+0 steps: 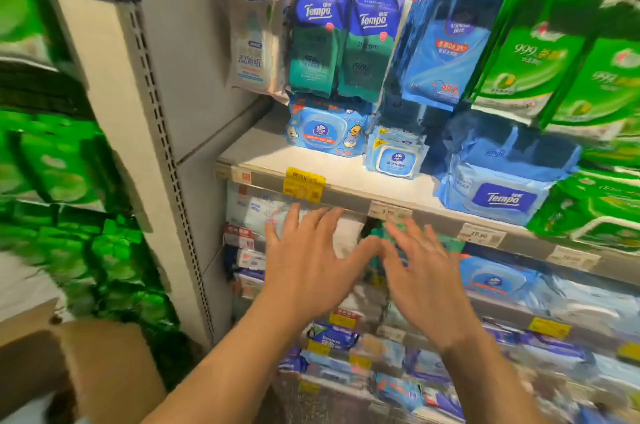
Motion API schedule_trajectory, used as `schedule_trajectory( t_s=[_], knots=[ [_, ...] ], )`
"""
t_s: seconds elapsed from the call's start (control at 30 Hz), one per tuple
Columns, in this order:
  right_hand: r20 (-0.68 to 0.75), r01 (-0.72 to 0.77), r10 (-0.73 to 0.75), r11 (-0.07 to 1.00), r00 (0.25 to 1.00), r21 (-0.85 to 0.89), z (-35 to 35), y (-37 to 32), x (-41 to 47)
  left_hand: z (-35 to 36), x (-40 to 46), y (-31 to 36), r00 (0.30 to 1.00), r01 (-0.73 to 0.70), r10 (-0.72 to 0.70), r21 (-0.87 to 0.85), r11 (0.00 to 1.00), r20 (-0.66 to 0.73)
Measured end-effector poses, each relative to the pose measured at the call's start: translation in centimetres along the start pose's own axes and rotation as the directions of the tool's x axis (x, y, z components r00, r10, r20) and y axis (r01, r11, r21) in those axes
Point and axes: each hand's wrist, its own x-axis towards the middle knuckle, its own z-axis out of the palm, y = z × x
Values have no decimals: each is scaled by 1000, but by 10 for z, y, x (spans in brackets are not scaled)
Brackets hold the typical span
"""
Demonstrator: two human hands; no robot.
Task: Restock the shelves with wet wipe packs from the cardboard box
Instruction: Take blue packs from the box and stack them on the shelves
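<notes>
Both my hands reach forward side by side, fingers spread, in front of the shelf below the white top shelf [263,150]. My left hand [308,257] is open and holds nothing; its fingertips lie near a pale wipe pack [256,212]. My right hand [419,271] is open too, over a teal-green pack [379,233] whose edge shows between the hands. Whether either hand touches a pack is lost in blur. The cardboard box [104,364] stands at the lower left, one flap up.
On the top shelf stand blue Tempo bags [346,25], a blue flat pack [446,46], green packs [561,56] and lidded wipe packs [498,188]. A yellow price tag [304,184] hangs on the shelf edge. Green packs [52,160] fill the left rack.
</notes>
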Motion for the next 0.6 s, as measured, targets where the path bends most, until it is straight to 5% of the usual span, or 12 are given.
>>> schedule_trajectory(
  t_s=[0.27, 0.4, 0.6],
  knots=[
    [267, 22, -97, 963, 959, 269, 47, 1, -111, 3, -165, -67, 947, 295, -309, 143, 945, 88],
    [433, 39, -161, 960, 887, 276, 84, -19, -147, -24, -238, -113, 860, 464, -496, 222, 858, 118],
    [511, 152, -283, 947, 812, 283, 123, -76, -185, -66, -313, -177, 692, 720, -721, 49, 692, 28]
  ],
)
